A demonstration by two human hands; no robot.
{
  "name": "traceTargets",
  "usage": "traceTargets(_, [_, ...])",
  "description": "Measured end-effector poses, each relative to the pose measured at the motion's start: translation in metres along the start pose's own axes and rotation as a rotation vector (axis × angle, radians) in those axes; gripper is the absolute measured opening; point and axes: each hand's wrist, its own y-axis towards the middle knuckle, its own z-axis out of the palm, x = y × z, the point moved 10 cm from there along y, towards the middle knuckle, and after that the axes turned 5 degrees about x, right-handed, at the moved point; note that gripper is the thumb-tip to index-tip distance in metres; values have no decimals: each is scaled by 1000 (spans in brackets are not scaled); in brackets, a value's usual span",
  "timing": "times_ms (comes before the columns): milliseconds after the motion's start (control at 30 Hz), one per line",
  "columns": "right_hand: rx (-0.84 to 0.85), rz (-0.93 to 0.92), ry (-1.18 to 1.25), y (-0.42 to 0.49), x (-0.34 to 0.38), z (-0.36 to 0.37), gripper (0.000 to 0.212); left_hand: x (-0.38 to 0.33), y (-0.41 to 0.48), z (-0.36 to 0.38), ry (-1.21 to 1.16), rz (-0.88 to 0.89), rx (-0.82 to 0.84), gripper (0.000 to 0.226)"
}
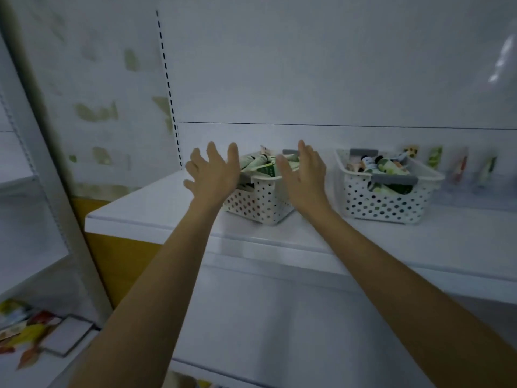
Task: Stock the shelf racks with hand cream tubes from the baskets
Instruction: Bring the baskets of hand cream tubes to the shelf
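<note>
Now, the step: judged as a reach for the first basket, with nothing lifted yet.
Left hand [212,176]: fingers spread and straight, holding nothing; it hovers at the left flank of the perforated white basket [258,204].
Right hand [305,175]: likewise loose and empty, palm turned inward, raised over the same basket's right side.
Contact: whether either palm touches the basket wall cannot be told from this view.
Hand cream tubes [263,166]: a heap of green-and-white tubes in that basket, directly between the two hands, a little beyond the palms.
Tube axis: mostly slanted, long axes running up and away from the person; cap ends are too blurred to make out.
Basket pose: turned with one corner toward the person, on the white shelf [279,239].
Nearer hand: both flank the heap about equally; the right thumb looks closest to the tubes, so a short inward move of that hand would probably reach one.
Second basket [391,204]: right of the first and apart from it, grey-handled, holding mixed tubes; only the right hand is near it.
Shelf rack [458,169]: far right at the back, a few upright tubes, blurred; well apart from both hands.
</note>
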Motion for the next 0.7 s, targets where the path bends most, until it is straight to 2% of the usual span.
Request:
traceTargets(67, [86, -59, 34, -13, 15, 16, 73, 9, 12, 8, -108, -23, 65, 61])
traceTargets(167, [128, -103, -99, -20, 17, 25, 80, 5, 8, 19, -205, 56, 81, 58])
traceTargets(367, [-129, -158, -331, -25, -12, -31, 59, -22, -12, 28, -156, 284, 13, 58])
traceTargets(500, [-126, -169, -602, -29, -16, -38, 67, -50, -8, 47, -23, 425, 31, 55])
traceTargets(700, [-149, -191, -820, -21, -30, -39, 69, -57, 12, 69, 1, 450, 96, 52])
